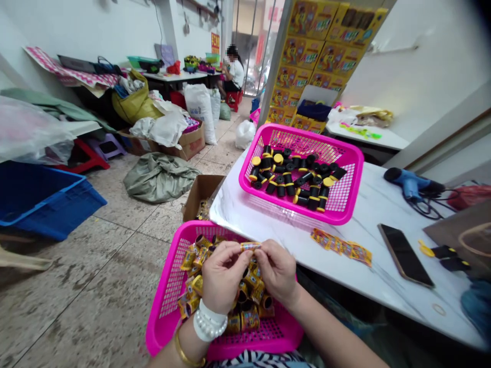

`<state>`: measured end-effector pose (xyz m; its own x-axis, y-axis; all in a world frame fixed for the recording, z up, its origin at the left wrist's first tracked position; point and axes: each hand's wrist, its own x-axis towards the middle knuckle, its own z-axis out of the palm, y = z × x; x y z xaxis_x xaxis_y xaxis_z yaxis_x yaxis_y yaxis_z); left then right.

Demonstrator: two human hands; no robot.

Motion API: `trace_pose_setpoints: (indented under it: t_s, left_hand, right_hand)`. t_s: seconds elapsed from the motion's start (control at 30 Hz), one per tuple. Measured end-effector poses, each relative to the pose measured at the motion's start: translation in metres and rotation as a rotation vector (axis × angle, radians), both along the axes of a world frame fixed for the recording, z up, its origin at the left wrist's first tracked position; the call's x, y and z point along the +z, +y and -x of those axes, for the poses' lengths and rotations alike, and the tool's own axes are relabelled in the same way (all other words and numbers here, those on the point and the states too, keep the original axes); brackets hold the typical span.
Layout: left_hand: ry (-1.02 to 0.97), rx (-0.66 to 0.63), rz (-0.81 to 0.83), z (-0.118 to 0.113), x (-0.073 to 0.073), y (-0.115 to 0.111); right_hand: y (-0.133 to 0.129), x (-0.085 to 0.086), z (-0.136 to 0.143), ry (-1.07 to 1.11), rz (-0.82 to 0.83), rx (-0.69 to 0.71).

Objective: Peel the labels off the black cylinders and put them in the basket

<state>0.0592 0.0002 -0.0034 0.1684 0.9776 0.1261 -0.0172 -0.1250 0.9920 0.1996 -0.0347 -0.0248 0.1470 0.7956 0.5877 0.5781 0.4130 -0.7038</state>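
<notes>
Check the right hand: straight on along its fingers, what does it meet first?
The small printed wrapper that the right hand pinches, then most likely the left hand, which holds the wrapper's other end. Depth past that is hard to judge from this one view.

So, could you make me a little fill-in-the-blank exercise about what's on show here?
1. The left hand and right hand pinch a printed wrapper above a basket coloured ____.
2. The beaded bracelet is on the person's ____ wrist.
3. The spools in the other basket are black and ____.
4. The phone lies on the ____.

Missing words, in order: pink; left; yellow; table.
</notes>
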Motion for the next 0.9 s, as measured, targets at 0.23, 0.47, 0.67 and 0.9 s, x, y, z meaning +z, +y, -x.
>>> trace_pose_setpoints:
  t_s: [0.23,0.47,0.67,0.9]
  left_hand:
    - [-0.22,-0.115,0.467,0.005,-0.013,0.01]
    - [-0.25,-0.259,0.682,0.011,-0.005,0.021]
    - [-0.321,-0.34,0.759,0.013,0.004,0.031]
    - [-0.436,-0.274,0.791,0.031,-0.012,0.037]
  right_hand:
    - [0.021,0.018,-0.017,0.002,0.073,0.165]
    - [0.11,0.065,-0.114,-0.692,0.258,-0.382]
    - [0.161,0.075,-0.14,-0.925,0.418,-0.34]
    - [0.109,0.055,-0.133,-0.488,0.211,-0.269]
